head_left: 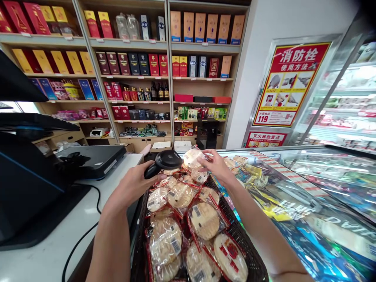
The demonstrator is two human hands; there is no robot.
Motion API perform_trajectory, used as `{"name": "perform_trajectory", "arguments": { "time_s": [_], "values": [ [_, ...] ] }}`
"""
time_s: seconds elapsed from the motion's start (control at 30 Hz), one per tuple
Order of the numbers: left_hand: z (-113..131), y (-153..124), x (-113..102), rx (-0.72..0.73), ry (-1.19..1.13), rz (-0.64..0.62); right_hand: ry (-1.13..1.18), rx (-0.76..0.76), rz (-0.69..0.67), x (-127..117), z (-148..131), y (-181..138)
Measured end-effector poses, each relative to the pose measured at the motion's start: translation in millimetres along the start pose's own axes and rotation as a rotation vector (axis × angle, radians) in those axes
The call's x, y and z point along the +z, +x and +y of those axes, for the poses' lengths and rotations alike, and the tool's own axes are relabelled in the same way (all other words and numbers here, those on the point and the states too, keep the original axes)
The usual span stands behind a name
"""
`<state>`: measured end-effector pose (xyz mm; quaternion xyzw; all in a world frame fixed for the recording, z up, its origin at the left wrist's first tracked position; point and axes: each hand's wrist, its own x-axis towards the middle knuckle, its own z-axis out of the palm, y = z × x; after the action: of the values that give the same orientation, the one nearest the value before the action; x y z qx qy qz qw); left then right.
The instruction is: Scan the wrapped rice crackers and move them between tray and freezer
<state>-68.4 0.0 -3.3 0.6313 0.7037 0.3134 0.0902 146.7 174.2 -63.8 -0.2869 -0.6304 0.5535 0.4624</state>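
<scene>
In the head view my left hand (pixel 138 178) is wrapped round the handle of a black barcode scanner (pixel 167 159), its head turned to the right. Just beside it, my right hand (pixel 216 164) pinches a packaged round flat cake (pixel 192 157) in clear wrapping by its right side. A narrow gap parts the scanner head from this packet. Below both hands, a dark woven basket (pixel 255 254) holds many similar wrapped cakes (pixel 205 220), several with barcode labels facing up. One cake (pixel 230 256) near the front shows red printing.
On the left, a white counter (pixel 49 250) carries a black flat device (pixel 100 156) and a loose black cable (pixel 96 196). A glass-topped freezer (pixel 293 188) with bagged goods stands right of the basket. Shelves (pixel 132 43) of boxed bottles line the back wall.
</scene>
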Motion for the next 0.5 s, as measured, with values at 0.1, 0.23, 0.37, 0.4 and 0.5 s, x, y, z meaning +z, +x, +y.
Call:
{"name": "perform_trajectory", "arguments": {
  "time_s": [0.1, 0.23, 0.37, 0.4, 0.5],
  "values": [
    [1.3, 0.6, 1.2, -0.019, 0.045, 0.033, -0.003, -0.019, -0.018, 0.0, -0.2, -0.5],
    [0.9, 1.1, 2.1, -0.007, -0.002, 0.059, -0.009, 0.014, -0.054, 7.8, 7.9, -1.7],
    [-0.3, 1.8, 2.7, -0.026, -0.027, 0.077, -0.121, 0.092, -0.200, 10.4, 18.5, 0.6],
    [-0.6, 2.2, 2.9, -0.029, -0.028, 0.075, -0.197, 0.086, -0.225, 6.0, 20.8, 4.6],
    [0.4, 3.2, 3.5, -0.054, -0.026, 0.068, -0.417, -0.029, -0.103, -24.5, 30.4, 28.2]
  ]
}}
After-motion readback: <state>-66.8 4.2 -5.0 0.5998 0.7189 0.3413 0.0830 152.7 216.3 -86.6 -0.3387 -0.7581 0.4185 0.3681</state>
